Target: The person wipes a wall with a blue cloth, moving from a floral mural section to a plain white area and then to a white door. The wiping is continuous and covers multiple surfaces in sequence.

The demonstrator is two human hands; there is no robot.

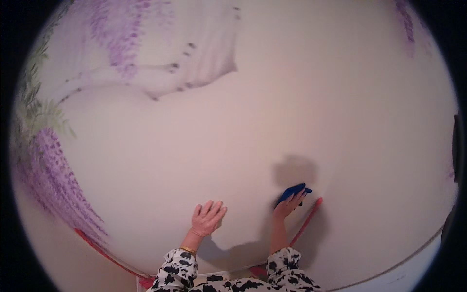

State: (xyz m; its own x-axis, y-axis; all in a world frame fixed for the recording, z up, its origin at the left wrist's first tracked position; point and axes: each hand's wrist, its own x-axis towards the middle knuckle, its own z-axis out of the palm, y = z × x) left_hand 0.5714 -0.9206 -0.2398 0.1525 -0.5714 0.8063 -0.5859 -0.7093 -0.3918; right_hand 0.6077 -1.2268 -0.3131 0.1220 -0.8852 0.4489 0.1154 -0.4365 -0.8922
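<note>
A pale wall (233, 146) painted with purple flowers fills the space before me. My right hand (287, 207) presses a folded dark blue cloth (290, 192) flat to it, right of the middle. Fingers lie over the cloth, and its upper edge shows beyond them. Farther left, my left hand (206, 219) rests with its fingers spread, apparently palm to the wall and holding nothing. A gold bangle (188, 250) circles that wrist. Just right of the right forearm, a thin red strip (307, 221) slants upward. A small dark thing beside the right palm is too small to tell.
Painted purple blossoms (54, 171) and a grey branch (120, 78) cover the wall's left part. At lower left a red edging (105, 254) runs down toward my sleeve. A whitish surface (394, 275) lies below at right, and a dark object (456, 149) stands at the right rim.
</note>
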